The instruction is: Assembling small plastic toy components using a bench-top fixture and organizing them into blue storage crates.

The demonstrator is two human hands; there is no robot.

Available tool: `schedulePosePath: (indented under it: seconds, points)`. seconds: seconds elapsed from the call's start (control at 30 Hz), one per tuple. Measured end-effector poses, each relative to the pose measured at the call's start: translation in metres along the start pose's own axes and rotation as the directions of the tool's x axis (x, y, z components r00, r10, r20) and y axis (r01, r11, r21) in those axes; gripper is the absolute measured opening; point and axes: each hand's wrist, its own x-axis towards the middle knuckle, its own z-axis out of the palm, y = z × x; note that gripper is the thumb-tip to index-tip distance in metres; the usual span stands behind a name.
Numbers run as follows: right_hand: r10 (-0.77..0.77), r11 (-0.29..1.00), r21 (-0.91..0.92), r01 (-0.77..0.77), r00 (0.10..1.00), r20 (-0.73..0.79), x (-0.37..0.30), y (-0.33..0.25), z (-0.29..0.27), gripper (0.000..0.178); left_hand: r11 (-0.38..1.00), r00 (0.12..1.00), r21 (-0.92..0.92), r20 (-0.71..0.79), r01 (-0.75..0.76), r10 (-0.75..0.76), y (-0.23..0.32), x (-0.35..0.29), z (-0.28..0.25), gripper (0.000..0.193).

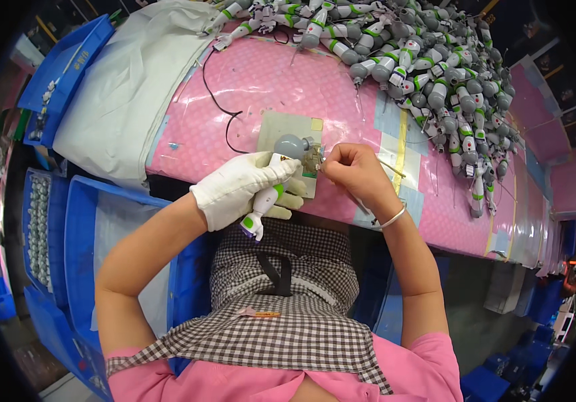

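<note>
My left hand (231,187), in a white glove, is closed around a toy figure's arm (269,195). The arm is white with green bands, its small white hand pointing toward me and its grey ball shoulder (290,146) facing away. Just right of the ball, my bare right hand (356,173) is closed in a pinch by the ball's short peg. Whatever its fingertips hold is too small to make out. Beneath both hands lies a pale flat board (271,125) with a small metal piece (312,161) at its right side.
Many similar toy arms (435,87) with thin wires are heaped along the table's far right. A black cord (216,100) crosses the pink table cover (187,134). White sheeting (124,87) drapes the left end. Blue bins (80,234) stand at my left.
</note>
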Motion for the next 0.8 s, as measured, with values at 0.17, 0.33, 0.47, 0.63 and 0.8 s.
schedulePosePath:
  seconds: [0.17,0.33,0.47,0.63,0.8]
  points:
    - [0.149,0.948,0.261,-0.18,0.979,0.136,0.008,0.008,-0.005,0.012,0.999,1.0,0.045,0.018,-0.02,0.019,-0.006,0.009,-0.001,0.046]
    - [0.108,0.992,0.056,-0.113,0.991,0.076,0.009,-0.002,-0.003,0.014,0.996,1.0,0.088,-0.003,0.018,-0.017,-0.001,0.006,-0.002,0.052]
    - [0.234,0.952,0.141,-0.271,0.944,0.233,0.018,-0.004,-0.011,0.015,0.993,0.999,0.113,0.012,0.038,-0.039,-0.001,0.009,-0.006,0.052]
    - [0.247,0.945,0.137,-0.298,0.922,0.298,0.026,0.0,-0.015,0.014,0.995,0.997,0.056,-0.017,0.08,-0.079,0.003,0.011,-0.003,0.046]
    - [0.209,0.977,-0.093,-0.192,0.945,0.25,0.024,-0.017,-0.009,0.017,0.995,0.995,0.043,-0.04,0.092,-0.09,0.003,0.013,-0.003,0.045]
